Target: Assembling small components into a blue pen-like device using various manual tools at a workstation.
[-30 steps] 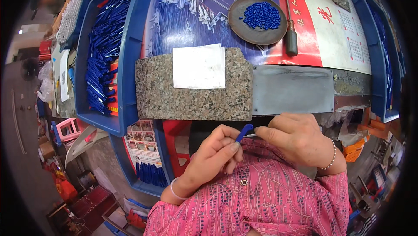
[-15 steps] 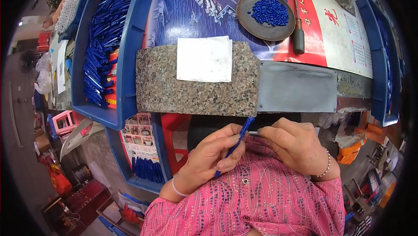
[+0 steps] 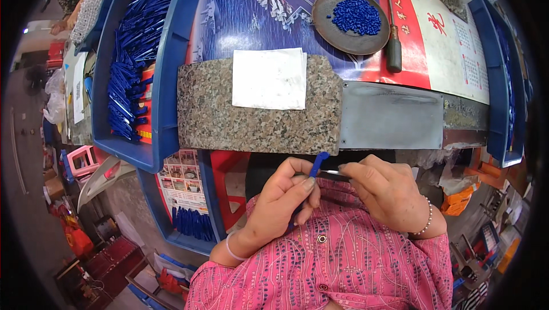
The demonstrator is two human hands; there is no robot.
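Observation:
Just in front of the stone slab's near edge, my left hand [image 3: 280, 198] is closed on a slim blue plastic stick [image 3: 317, 165]. The stick stands tilted, its hooked top end above my thumb, its lower part mostly hidden by my fingers. My right hand [image 3: 384, 191] pinches a thin metal tool [image 3: 331, 172]. That tool's tip meets, or lies very close to, the upper part of the stick; exact contact is too small to tell.
A granite slab [image 3: 211, 124] bears a folded white cloth or paper [image 3: 269, 78]. Beyond lie a brown plate [image 3: 331, 38] of blue pellets [image 3: 357, 15] and a screwdriver [image 3: 394, 52]. Blue trays [image 3: 168, 92] of similar blue sticks [image 3: 128, 90] stand left; a grey metal plate [image 3: 392, 115] is right.
The blue stick has shifted slightly left and turned in my left fingers, its lower end now largely covered. My right hand stays near the same place, more of the metal tool showing.

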